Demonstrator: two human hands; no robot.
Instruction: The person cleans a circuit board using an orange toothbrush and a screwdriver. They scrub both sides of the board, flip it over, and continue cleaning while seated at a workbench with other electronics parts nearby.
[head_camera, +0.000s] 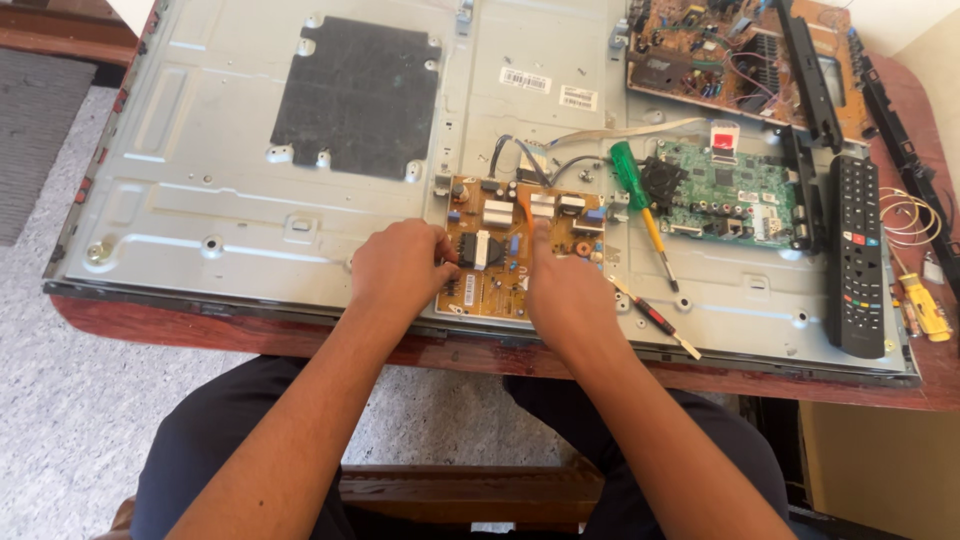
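Note:
An orange-brown circuit board (500, 222) sits on the grey metal back panel (200, 180) of a flat screen lying on a red-brown table. My left hand (398, 268) rests at the board's left edge, fingers curled against it. Over the board's right part lies my right hand (565, 290), its index finger pointing up onto the components. Neither hand holds a tool.
A green-handled screwdriver (632, 180) and a thin red-and-black screwdriver (655, 318) lie right of the board. A green circuit board (725, 190), a black remote (858, 255), a larger brown board (700, 50) and a yellow tool (925, 308) sit further right. A black pad (355, 95) covers the panel's middle.

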